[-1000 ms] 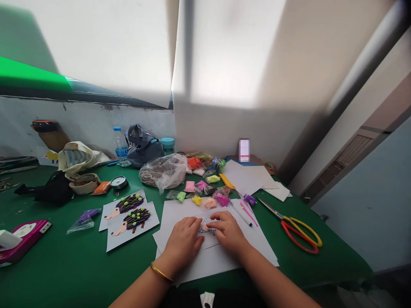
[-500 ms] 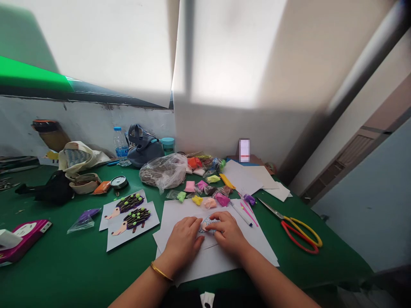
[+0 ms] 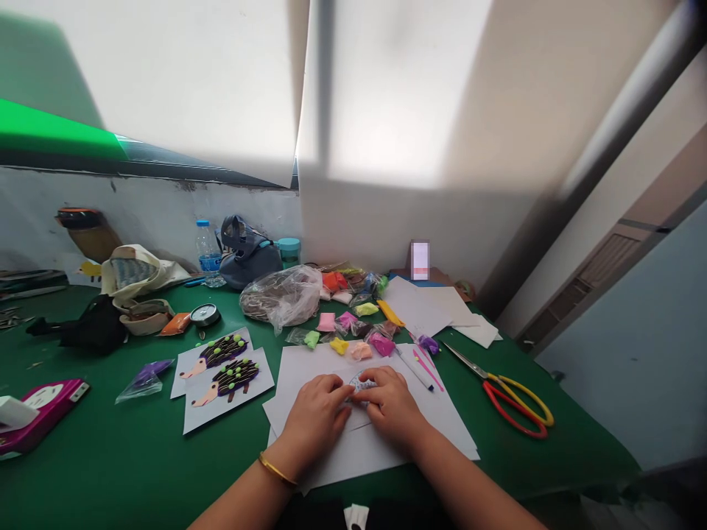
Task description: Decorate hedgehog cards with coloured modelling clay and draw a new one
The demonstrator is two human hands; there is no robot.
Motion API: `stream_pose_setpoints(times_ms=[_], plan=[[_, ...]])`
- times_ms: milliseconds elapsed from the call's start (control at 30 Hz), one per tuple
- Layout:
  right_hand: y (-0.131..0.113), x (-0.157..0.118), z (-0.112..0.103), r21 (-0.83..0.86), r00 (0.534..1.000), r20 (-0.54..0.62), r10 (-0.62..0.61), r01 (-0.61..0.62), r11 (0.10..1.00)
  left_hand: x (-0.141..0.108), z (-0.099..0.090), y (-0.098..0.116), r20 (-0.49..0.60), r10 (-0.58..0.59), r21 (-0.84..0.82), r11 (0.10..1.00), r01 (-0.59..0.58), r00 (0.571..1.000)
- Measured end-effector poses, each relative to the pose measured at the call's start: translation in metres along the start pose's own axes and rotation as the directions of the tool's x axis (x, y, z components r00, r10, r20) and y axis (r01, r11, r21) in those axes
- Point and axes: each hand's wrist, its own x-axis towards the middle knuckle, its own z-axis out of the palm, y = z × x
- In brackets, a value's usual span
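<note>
A blue line drawing on white paper shows partly between my hands; its lower part is covered. My left hand rests on the sheet with bent fingers, its index fingertip at the drawing's left edge. From the other side, my right hand curls over the drawing, thumb and index finger close to the left fingertips. Whatever lies under the fingertips is hidden. A white marker and pink sticks lie to the right of the drawing. Small bags of coloured clay line the paper's far edge.
Two hedgehog pictures with clay spines lie left. Scissors with red and yellow handles lie right. Behind are a clear plastic bag, a blue bag, a water bottle and a phone. A purple clay packet sits left.
My right hand has shifted slightly down, and its fingers have closed in toward the left fingertips. A peach-coloured patch seen on the drawing before is now covered. My left hand stays nearly in place.
</note>
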Motion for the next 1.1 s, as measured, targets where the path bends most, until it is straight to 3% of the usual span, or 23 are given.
stream_pose_setpoints(times_ms=[333, 533, 1100], plan=[[0.008, -0.005, -0.005, -0.017, 1.000, -0.030, 0.009, -0.010, 1.000, 0.000, 0.002, -0.001, -0.028, 0.003, -0.001, 1.000, -0.003, 1.000], [0.003, -0.010, -0.009, -0.063, 0.997, 0.046, -0.066, 0.069, 0.996, -0.001, 0.002, 0.000, -0.033, 0.012, 0.000, 1.000, -0.012, 0.999], [0.002, -0.008, -0.008, -0.088, 0.999, 0.044, 0.004, 0.000, 0.996, -0.001, -0.002, 0.002, -0.008, -0.001, 0.009, 1.000, 0.001, 1.000]])
